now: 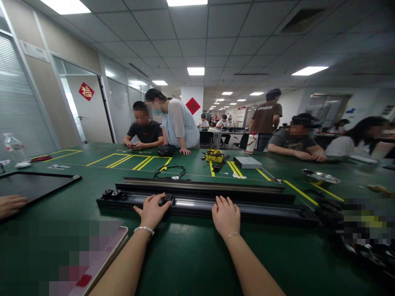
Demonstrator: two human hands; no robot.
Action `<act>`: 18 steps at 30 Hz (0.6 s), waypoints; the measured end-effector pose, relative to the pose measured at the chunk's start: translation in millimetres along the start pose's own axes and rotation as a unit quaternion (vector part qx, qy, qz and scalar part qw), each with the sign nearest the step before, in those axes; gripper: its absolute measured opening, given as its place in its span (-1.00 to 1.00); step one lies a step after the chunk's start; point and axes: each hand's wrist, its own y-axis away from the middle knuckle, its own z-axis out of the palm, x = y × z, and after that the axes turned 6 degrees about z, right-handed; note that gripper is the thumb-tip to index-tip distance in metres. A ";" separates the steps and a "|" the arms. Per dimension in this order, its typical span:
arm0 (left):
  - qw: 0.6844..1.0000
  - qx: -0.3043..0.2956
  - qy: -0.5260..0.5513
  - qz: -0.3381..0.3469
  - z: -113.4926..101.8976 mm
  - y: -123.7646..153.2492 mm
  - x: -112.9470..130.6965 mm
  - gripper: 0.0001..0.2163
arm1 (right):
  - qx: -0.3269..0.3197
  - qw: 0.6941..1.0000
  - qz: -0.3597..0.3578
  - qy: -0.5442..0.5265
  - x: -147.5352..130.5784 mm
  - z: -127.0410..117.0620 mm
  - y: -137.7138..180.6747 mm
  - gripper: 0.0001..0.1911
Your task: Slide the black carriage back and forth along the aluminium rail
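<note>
A long black rail (194, 204) with a shiny channel lies crosswise on the green table in front of me. My left hand (152, 211) is over its left part, thumb and forefinger closed about a small black block (167, 199) in the channel, the little finger sticking out. Farther right, my right hand (226, 216) rests on the rail with its fingers stretched out. Two small black pieces (111, 193) sit at the rail's left end. Just behind lies a second long dark rail (203, 186), parallel to the first.
At left, another person's hand (12, 205) touches a black panel (40, 185). A pinkish box (101, 255) lies near my left forearm, and dark parts (327, 211) are at right. Beyond the rails are a black cable (169, 168), silver box (247, 163) and metal bowl (321, 176). Several people surround the table.
</note>
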 end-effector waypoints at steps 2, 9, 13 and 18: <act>1.000 -0.001 0.001 0.000 0.3 -0.4 -0.4 -0.64 | -0.002 1.000 -0.001 -0.002 0.2 -0.5 0.2 -0.52; 1.000 -0.002 0.002 0.002 -1.1 0.6 1.4 -0.65 | 0.005 1.000 -0.006 -0.010 0.1 -1.5 0.6 -0.52; 1.000 -0.002 0.001 0.012 -2.5 2.0 2.0 -0.66 | 0.001 1.000 -0.006 -0.004 -0.1 -1.0 0.3 -0.52; 1.000 -0.003 -0.003 0.024 -2.7 1.8 1.7 -0.66 | -0.010 1.000 -0.003 0.001 -0.5 -3.0 0.4 -0.51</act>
